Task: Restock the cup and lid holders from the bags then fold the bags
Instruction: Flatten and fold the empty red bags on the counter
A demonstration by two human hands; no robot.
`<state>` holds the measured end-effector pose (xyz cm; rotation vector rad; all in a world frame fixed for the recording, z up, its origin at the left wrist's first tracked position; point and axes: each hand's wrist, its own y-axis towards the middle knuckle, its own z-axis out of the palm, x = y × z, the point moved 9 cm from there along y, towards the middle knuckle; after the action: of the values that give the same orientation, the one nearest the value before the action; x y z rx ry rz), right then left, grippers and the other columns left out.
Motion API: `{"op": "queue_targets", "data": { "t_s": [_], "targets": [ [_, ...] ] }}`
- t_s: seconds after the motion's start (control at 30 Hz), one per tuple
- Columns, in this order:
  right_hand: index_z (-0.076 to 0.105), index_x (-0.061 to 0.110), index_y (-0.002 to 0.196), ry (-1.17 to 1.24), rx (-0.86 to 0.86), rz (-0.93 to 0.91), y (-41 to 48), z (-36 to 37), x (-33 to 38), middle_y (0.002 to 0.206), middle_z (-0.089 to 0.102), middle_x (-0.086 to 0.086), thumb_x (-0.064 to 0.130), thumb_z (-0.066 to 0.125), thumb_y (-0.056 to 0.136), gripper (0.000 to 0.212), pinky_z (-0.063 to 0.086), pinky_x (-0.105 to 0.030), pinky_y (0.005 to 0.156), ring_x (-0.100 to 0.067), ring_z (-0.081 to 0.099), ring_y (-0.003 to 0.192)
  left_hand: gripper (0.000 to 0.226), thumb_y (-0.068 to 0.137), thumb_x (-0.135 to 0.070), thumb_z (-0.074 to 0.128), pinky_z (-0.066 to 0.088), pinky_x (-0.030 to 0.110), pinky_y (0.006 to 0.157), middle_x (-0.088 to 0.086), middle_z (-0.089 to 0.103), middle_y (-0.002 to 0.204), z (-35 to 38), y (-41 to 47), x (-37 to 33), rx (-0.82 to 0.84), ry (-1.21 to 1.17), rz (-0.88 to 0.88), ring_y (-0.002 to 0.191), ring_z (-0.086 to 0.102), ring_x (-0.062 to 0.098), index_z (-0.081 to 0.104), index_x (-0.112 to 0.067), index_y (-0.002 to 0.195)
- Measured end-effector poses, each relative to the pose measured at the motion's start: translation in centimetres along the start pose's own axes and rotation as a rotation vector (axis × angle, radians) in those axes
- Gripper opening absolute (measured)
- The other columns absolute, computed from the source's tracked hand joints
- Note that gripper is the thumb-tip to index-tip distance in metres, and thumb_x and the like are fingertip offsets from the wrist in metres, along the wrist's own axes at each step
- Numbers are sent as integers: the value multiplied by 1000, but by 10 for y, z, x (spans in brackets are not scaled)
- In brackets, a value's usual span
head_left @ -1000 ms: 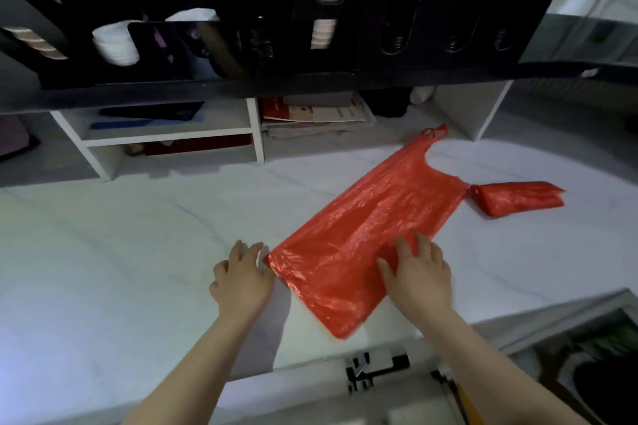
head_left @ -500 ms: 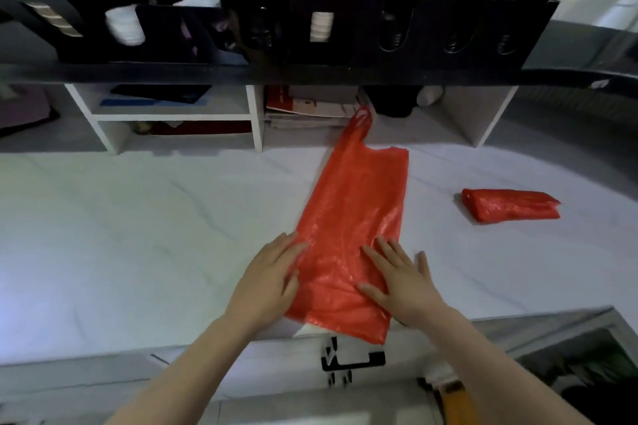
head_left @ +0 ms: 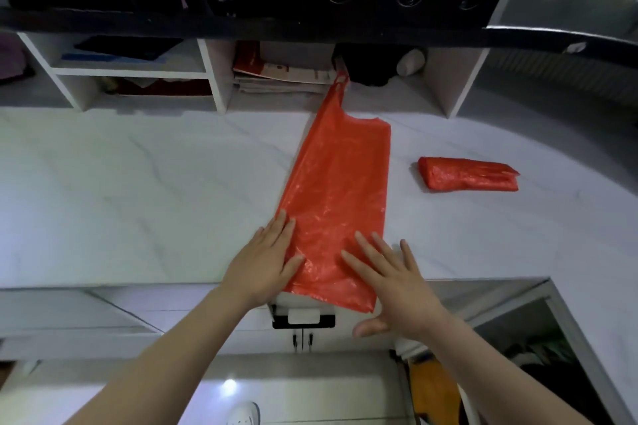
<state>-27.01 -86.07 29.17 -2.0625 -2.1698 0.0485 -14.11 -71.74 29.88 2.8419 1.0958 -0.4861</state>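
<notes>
Nearest, at six o'clock, both hands lie flat with straight fingers and grasp nothing. The left hand presses the near-left edge of the red bag, and the right hand presses its near-right corner. The bag lies smoothed into a long strip on the white counter, its handle pointing to twelve o'clock. A folded bag rests well apart at two o'clock. Folding seems under way; next, the near end likely needs pinching and turning over toward the handle.
</notes>
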Motion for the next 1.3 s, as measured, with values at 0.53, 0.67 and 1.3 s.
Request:
{"op": "queue_targets", "data": {
  "t_s": [0.53, 0.67, 1.3],
  "targets": [
    [-33, 47, 137, 18, -35, 116, -40, -5, -70, 151, -34, 9, 55, 34, 95, 79, -18, -45, 113, -21, -25, 143, 57, 100, -36, 30, 20, 29, 114, -6, -1, 160, 4, -3, -38, -128, -100, -66, 145, 13, 12, 10, -26, 152],
    [-11, 42, 148, 35, -90, 145, -34, -11, -64, 160, -9, 2, 50, 56, 87, 90, -10, -42, 115, -22, -3, 147, 55, 97, -22, 37, 38, 25, 100, -13, 5, 159, -4, -9, -39, -186, -198, -51, 141, 23, 7, 22, -32, 150],
    [35, 28, 145, 196, -140, 114, 43, -72, -14, 157, 23, 6, 6, 40, 91, 59, 14, -38, 117, -15, 12, 147, 51, 93, -5, 46, 40, 35, 99, 8, 47, 143, -36, -29, 42, -168, 146, -119, 122, 46, 29, 41, -11, 143]
  ]
}}
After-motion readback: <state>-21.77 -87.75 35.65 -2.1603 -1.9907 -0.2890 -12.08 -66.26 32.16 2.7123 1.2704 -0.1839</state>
